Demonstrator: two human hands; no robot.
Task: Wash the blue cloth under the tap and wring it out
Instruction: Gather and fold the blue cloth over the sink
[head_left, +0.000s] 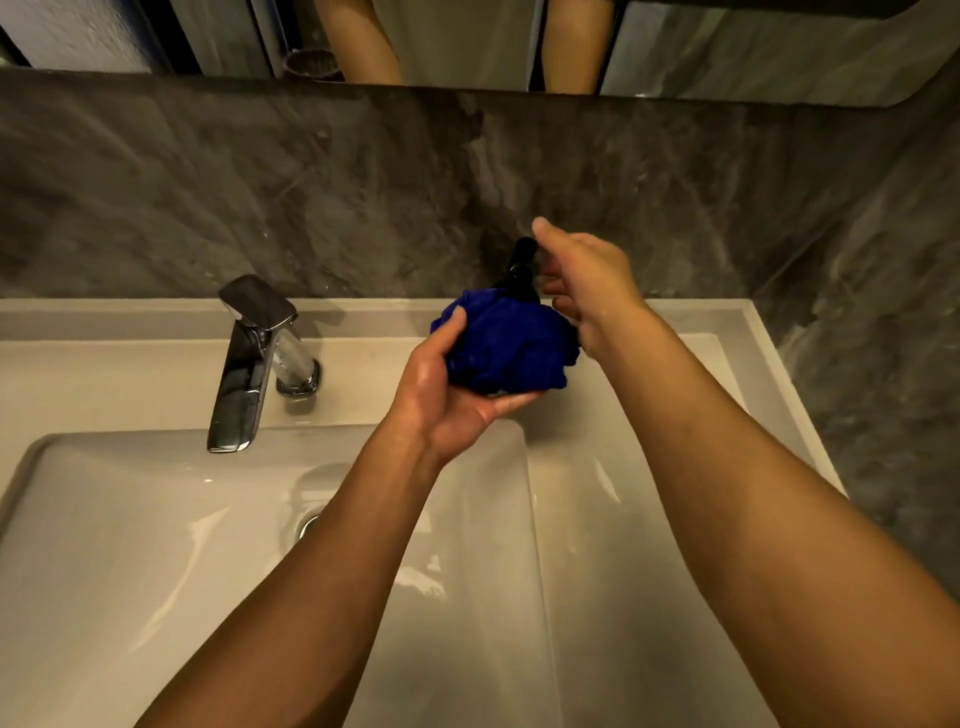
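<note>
The left hand (447, 400) holds the soft, bunched blue cloth (506, 345) from below, at three o'clock from the tap (254, 358), the right hand (587, 283) looks loose on a black pump (519, 265), and the cloth probably squashes easily.

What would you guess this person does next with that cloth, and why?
Probably press the black pump bottle for soap: the right hand reaches over its top while the left hand holds the bunched blue cloth just below it, away from the tap, which shows no running water.
</note>
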